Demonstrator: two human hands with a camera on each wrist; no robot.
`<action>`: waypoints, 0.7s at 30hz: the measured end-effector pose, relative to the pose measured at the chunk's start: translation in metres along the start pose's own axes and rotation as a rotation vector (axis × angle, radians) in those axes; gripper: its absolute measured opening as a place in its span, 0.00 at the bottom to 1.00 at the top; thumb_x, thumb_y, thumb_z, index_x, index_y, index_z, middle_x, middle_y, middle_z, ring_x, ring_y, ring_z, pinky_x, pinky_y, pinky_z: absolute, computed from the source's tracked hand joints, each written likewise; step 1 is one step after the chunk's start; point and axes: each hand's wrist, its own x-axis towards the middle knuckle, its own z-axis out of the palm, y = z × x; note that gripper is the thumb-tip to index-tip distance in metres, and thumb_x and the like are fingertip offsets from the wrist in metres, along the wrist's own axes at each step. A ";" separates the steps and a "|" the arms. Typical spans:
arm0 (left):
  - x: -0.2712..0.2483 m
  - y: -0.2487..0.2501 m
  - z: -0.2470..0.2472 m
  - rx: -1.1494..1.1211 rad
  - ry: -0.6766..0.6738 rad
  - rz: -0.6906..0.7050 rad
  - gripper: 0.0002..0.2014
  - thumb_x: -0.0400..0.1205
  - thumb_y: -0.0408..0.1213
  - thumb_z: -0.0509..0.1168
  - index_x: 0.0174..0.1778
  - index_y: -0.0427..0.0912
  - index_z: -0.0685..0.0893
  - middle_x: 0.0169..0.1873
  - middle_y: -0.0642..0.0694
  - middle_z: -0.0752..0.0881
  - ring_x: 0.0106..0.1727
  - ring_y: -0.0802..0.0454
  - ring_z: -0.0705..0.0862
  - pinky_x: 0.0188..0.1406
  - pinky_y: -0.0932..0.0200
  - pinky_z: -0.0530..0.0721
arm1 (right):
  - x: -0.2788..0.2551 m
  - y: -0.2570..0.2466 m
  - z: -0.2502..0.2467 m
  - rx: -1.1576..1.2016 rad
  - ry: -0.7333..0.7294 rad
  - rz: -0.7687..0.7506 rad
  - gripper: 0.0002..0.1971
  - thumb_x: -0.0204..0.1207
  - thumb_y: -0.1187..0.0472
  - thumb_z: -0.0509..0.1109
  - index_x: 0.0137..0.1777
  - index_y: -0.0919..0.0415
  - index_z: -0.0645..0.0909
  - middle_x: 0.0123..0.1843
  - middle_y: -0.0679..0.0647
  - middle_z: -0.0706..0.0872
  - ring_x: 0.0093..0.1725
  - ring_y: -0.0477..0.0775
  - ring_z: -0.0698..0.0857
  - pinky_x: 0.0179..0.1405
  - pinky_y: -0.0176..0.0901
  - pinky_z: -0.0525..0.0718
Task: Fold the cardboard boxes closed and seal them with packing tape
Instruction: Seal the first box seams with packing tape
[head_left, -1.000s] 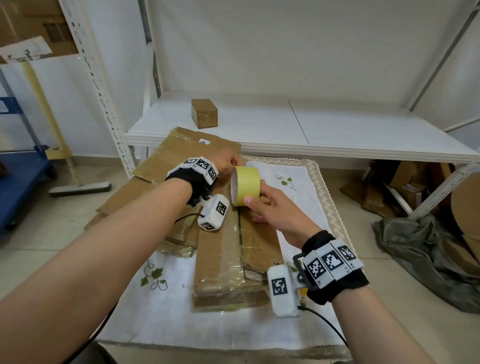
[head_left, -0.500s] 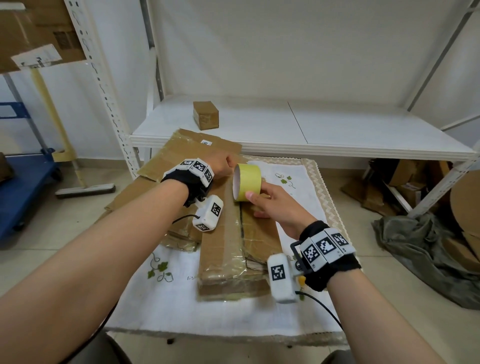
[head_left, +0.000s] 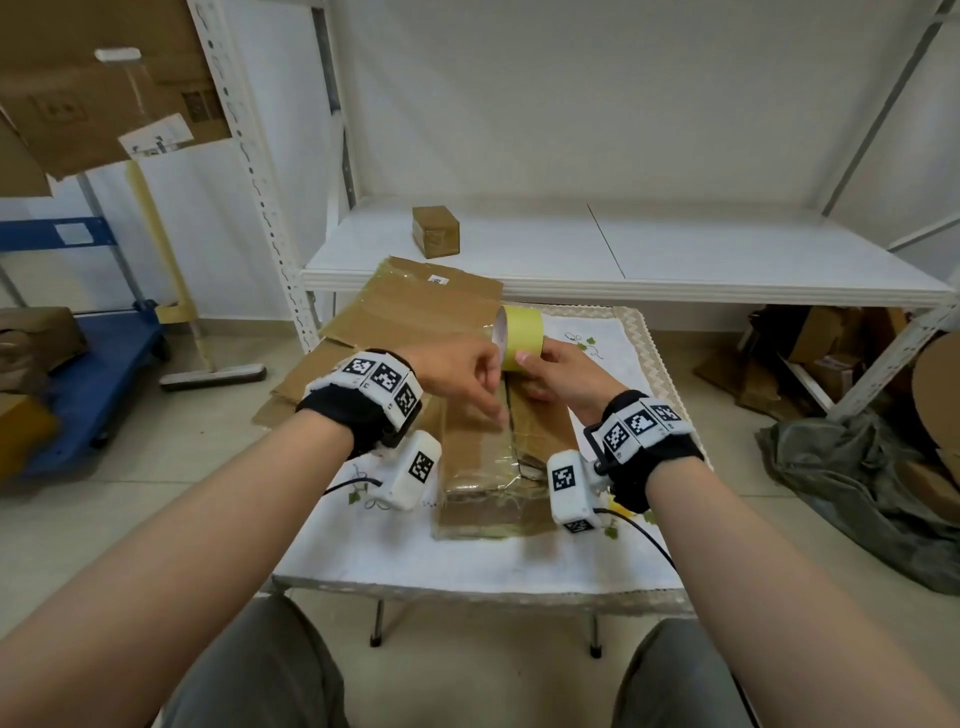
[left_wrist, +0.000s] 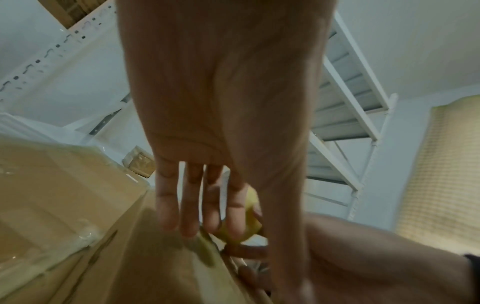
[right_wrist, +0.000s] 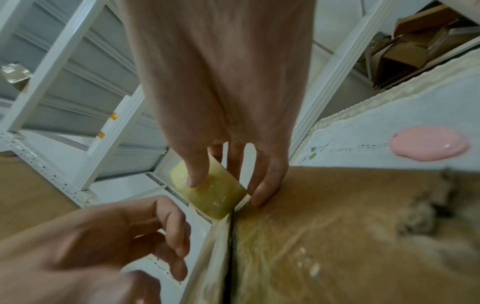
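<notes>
White cloth-covered table (head_left: 363, 561) carries 1 flattened cardboard box (head_left: 483, 467). Right hand (head_left: 566, 376) grips the yellow tape roll (head_left: 519, 338) at the box's far end. Left hand (head_left: 462, 376), fingers straight, holds nothing, beside the roll.

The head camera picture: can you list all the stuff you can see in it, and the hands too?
tape roll: one, yellow, over the far end of the box.
cardboard box: one, brown, on the tablecloth.
flat cardboard: several sheets, brown, left of the box.
small box: one, brown, on the shelf.
tablecloth: one, white, on the table.
shelf: one, white, behind.
cart: one, blue, far left.
broom: one, floor, left.
left hand: open, beside the roll.
right hand: grip on the roll.
</notes>
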 end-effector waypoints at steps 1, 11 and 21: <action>-0.009 0.006 0.004 0.019 -0.054 0.024 0.25 0.69 0.44 0.83 0.56 0.43 0.80 0.51 0.48 0.81 0.49 0.52 0.79 0.54 0.53 0.81 | -0.001 -0.001 0.001 -0.011 -0.010 -0.006 0.08 0.89 0.62 0.63 0.60 0.64 0.82 0.39 0.54 0.80 0.33 0.48 0.76 0.27 0.32 0.75; -0.021 0.017 0.045 0.312 -0.133 0.230 0.50 0.62 0.47 0.85 0.78 0.51 0.66 0.77 0.51 0.61 0.77 0.49 0.62 0.81 0.43 0.65 | -0.006 -0.002 0.001 -0.137 0.024 -0.049 0.08 0.86 0.58 0.67 0.55 0.60 0.86 0.51 0.60 0.91 0.54 0.62 0.89 0.61 0.58 0.85; -0.021 0.018 0.043 0.222 -0.080 0.275 0.37 0.71 0.48 0.81 0.77 0.53 0.76 0.76 0.55 0.74 0.73 0.58 0.70 0.70 0.62 0.64 | -0.004 0.001 -0.003 -0.147 0.015 -0.056 0.06 0.87 0.61 0.65 0.51 0.58 0.83 0.37 0.52 0.84 0.34 0.51 0.80 0.33 0.42 0.78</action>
